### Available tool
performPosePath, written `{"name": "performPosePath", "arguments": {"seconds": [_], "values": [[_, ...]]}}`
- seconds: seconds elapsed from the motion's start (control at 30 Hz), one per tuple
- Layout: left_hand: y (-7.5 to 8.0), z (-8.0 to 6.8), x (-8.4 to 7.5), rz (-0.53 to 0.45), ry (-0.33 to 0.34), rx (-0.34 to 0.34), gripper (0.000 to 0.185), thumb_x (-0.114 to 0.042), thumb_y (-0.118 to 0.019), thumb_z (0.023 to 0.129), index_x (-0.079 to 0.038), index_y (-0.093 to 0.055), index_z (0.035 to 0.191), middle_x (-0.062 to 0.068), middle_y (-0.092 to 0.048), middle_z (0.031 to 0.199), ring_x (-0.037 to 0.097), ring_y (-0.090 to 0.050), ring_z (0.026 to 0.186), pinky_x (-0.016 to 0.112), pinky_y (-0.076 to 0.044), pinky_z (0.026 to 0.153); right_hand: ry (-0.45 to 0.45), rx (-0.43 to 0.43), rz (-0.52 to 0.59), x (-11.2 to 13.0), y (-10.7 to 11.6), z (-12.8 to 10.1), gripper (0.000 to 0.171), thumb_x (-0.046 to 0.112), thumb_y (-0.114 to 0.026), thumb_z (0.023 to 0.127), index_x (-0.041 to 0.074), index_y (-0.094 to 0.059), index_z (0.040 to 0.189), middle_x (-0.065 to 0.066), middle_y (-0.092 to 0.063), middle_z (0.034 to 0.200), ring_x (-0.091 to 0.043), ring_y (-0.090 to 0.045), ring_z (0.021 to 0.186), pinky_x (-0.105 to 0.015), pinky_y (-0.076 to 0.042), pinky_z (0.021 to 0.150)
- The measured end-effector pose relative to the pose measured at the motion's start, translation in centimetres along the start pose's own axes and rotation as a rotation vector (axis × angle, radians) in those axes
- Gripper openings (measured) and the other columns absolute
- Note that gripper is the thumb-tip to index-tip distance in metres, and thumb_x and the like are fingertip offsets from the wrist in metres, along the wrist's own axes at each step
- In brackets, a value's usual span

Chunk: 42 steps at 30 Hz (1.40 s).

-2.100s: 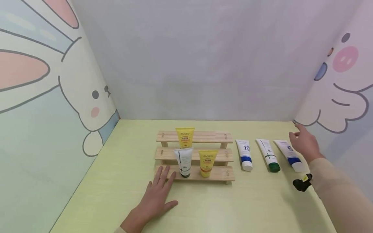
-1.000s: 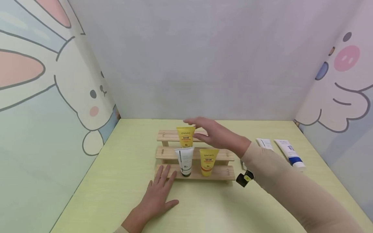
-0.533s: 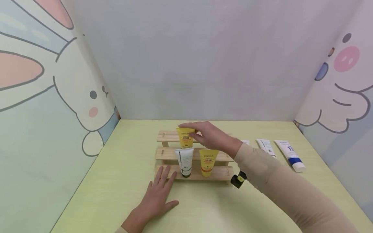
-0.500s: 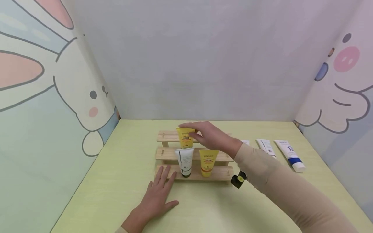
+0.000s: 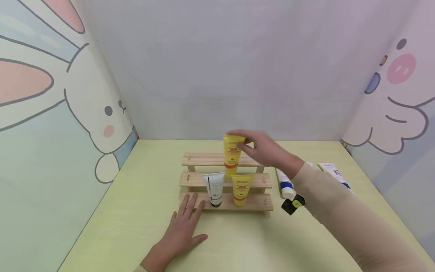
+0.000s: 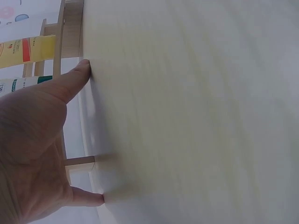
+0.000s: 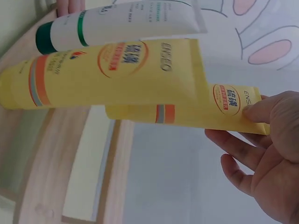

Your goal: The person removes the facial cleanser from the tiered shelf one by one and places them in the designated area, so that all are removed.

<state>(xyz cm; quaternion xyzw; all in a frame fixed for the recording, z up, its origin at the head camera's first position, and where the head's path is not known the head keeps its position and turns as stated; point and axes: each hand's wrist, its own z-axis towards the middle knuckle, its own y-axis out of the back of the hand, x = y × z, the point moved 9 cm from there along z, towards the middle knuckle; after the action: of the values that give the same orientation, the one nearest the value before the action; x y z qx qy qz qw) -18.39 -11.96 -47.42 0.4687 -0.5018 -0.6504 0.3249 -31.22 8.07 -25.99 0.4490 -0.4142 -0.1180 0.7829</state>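
My right hand [image 5: 265, 149] pinches the flat top end of a yellow squeeze tube [image 5: 232, 156] between thumb and fingers. That tube hangs upright, cap down, over the middle of a three-step wooden rack [image 5: 198, 180]. On the lowest step stand a white squeeze tube with a dark green cap [image 5: 215, 189] and a second yellow tube [image 5: 241, 192]. In the right wrist view this second tube [image 7: 135, 74] partly covers the held one [image 7: 229, 105]. My left hand [image 5: 180, 228], fingers spread, rests at the rack's front left corner.
White tubes lie on the pale yellow table [image 5: 125, 211] right of the rack: one with a blue band [image 5: 285, 184], another [image 5: 333, 172] farther right, and one mostly hidden by my sleeve. A grey back wall [image 5: 231, 87] and cartoon-printed side walls enclose the table.
My right hand came from the right side to the rack, took the rear yellow tube by its top, and has raised it and shifted it right. The left hand has stayed put.
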Motion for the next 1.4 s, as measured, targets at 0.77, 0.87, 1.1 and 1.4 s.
{"name": "performPosePath", "arguments": {"seconds": [0.77, 0.87, 1.1, 1.4], "values": [[0.5, -0.1, -0.2, 0.021, -0.009, 0.002, 0.098, -0.051, -0.080, 0.089, -0.012, -0.032, 0.165, 0.018, -0.015, 0.175, 0.047, -0.014, 0.161, 0.079, -0.044, 0.101, -0.417, 0.258, 0.120, -13.1, 1.7, -15.2, 0.048, 0.015, -0.063, 0.104, 0.005, -0.054, 0.149, -0.007, -0.065, 0.105, -0.018, -0.057, 0.087, -0.032, -0.051, 0.068], [0.6, -0.1, -0.2, 0.018, -0.009, 0.000, 0.098, -0.050, -0.081, 0.089, -0.012, -0.032, 0.165, 0.019, -0.015, 0.175, 0.048, -0.014, 0.160, 0.079, -0.044, 0.101, -0.498, 0.319, 0.198, -14.7, -0.8, -17.0, 0.049, 0.018, -0.065, 0.103, 0.005, -0.054, 0.149, -0.009, -0.064, 0.108, -0.022, -0.059, 0.092, -0.036, -0.052, 0.074], [0.7, -0.1, -0.2, 0.016, -0.006, 0.003, 0.098, -0.051, -0.081, 0.089, -0.012, -0.032, 0.165, 0.019, -0.016, 0.175, 0.048, -0.015, 0.160, 0.079, -0.044, 0.101, -0.592, 0.362, 0.304, -16.4, -4.5, -19.3, 0.050, 0.021, -0.066, 0.103, 0.005, -0.056, 0.148, -0.011, -0.062, 0.102, -0.025, -0.061, 0.092, -0.041, -0.053, 0.080], [0.6, -0.1, -0.2, 0.013, -0.006, -0.001, 0.098, -0.050, -0.081, 0.089, -0.012, -0.032, 0.165, 0.019, -0.016, 0.175, 0.048, -0.014, 0.160, 0.080, -0.044, 0.101, -0.553, 0.336, 0.362, -17.2, -7.3, -20.1, 0.041, 0.019, -0.065, 0.104, 0.003, -0.060, 0.141, -0.008, -0.064, 0.094, -0.024, -0.060, 0.086, -0.030, -0.051, 0.069]]}}
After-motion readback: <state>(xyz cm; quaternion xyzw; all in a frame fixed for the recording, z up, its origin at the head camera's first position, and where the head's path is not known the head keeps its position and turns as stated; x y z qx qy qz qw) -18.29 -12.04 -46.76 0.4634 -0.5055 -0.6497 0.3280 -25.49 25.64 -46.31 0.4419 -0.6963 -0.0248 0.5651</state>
